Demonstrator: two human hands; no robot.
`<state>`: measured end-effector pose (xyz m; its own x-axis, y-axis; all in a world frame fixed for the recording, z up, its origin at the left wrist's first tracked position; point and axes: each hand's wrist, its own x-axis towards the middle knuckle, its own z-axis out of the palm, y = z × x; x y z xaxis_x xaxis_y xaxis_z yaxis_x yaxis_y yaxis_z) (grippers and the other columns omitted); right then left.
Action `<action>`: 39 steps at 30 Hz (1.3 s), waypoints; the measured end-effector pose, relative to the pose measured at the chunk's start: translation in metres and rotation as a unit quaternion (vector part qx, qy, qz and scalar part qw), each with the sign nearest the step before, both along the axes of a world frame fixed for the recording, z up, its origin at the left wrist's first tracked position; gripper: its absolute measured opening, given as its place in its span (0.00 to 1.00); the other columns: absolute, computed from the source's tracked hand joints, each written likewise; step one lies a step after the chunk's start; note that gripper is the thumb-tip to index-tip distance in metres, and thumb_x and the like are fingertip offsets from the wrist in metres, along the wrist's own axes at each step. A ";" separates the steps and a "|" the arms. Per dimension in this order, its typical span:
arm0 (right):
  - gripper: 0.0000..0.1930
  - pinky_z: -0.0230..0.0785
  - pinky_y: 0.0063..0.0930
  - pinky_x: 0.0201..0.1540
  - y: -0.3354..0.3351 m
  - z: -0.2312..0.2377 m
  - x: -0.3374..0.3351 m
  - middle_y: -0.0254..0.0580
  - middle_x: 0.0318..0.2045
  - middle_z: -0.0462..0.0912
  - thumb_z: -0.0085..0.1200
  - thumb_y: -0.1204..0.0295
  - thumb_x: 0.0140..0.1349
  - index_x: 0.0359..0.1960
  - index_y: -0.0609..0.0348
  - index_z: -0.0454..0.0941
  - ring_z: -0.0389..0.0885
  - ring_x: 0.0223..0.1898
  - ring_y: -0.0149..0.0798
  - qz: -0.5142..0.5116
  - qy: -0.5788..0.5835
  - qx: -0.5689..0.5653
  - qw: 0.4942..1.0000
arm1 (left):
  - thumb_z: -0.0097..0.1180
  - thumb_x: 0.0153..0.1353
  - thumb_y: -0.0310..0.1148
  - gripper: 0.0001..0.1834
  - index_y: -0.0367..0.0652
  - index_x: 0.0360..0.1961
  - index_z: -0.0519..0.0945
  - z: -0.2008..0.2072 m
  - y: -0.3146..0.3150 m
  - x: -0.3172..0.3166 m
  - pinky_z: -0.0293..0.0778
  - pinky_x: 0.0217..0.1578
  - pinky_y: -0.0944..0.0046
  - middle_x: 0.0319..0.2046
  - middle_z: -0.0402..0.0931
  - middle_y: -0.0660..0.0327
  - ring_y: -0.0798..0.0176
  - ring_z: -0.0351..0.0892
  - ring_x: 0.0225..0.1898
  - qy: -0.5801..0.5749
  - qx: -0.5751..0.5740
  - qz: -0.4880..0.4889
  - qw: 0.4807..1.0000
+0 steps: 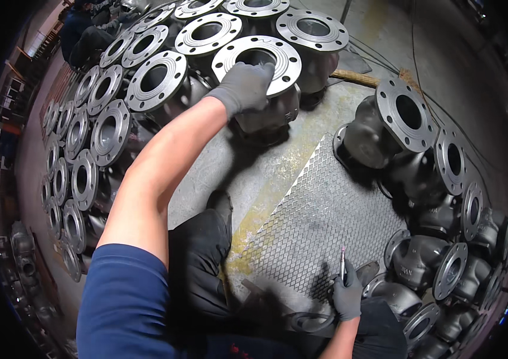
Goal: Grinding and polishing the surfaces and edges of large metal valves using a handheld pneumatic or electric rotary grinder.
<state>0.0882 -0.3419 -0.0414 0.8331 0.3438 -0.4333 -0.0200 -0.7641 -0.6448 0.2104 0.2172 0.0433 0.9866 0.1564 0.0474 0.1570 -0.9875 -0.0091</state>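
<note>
My left hand (245, 87), in a grey glove, reaches forward to a dark cast valve body (269, 118) with a bright, drilled flange (290, 60) on top. Its fingers curl over the near edge into the flange's round opening, so the fingertips are hidden. Low on the right, my gloved right hand (347, 294) is closed round a slim, pen-like metal tool (342, 266). The tool's pinkish tip points up, away from me, and touches nothing that I can see.
Rows of similar flanged valve bodies (109, 133) stand close together on the left and far side. More valve bodies (415, 260) crowd the right. A patterned metal plate (314, 221) lies on the floor between them. Cables (379, 58) run along the back right. Another person (80, 36) sits at the far left.
</note>
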 end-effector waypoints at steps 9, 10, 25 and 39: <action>0.30 0.76 0.31 0.36 -0.006 -0.008 -0.008 0.43 0.34 0.83 0.54 0.77 0.68 0.74 0.59 0.71 0.79 0.30 0.31 0.002 0.016 0.018 1.000 | 0.66 0.54 0.49 0.31 0.34 0.50 0.80 -0.011 -0.029 0.043 0.82 0.51 0.45 0.41 0.88 0.41 0.39 0.90 0.45 -0.086 -0.057 0.201 0.974; 0.30 0.76 0.31 0.36 -0.003 -0.001 -0.010 0.43 0.34 0.83 0.54 0.77 0.68 0.74 0.59 0.71 0.79 0.30 0.31 -0.012 0.014 0.014 1.000 | 0.63 0.57 0.48 0.29 0.34 0.50 0.82 -0.011 -0.032 0.043 0.80 0.51 0.47 0.41 0.89 0.45 0.43 0.91 0.46 -0.097 -0.071 0.206 0.971; 0.26 0.80 0.56 0.52 0.000 0.021 -0.015 0.66 0.50 0.85 0.50 0.71 0.71 0.71 0.58 0.72 0.86 0.46 0.69 -0.025 0.005 0.068 0.997 | 0.78 0.50 0.48 0.51 0.36 0.71 0.68 0.031 -0.218 0.132 0.75 0.61 0.44 0.52 0.82 0.42 0.38 0.81 0.56 -0.268 -0.122 -0.208 0.933; 0.27 0.81 0.50 0.49 -0.005 0.076 -0.004 0.63 0.43 0.87 0.52 0.71 0.71 0.72 0.59 0.71 0.88 0.42 0.62 -0.077 -0.001 0.115 0.990 | 0.63 0.54 0.27 0.19 0.37 0.48 0.75 -0.015 -0.278 0.115 0.77 0.47 0.44 0.40 0.82 0.45 0.39 0.83 0.43 -0.087 0.037 -0.212 0.973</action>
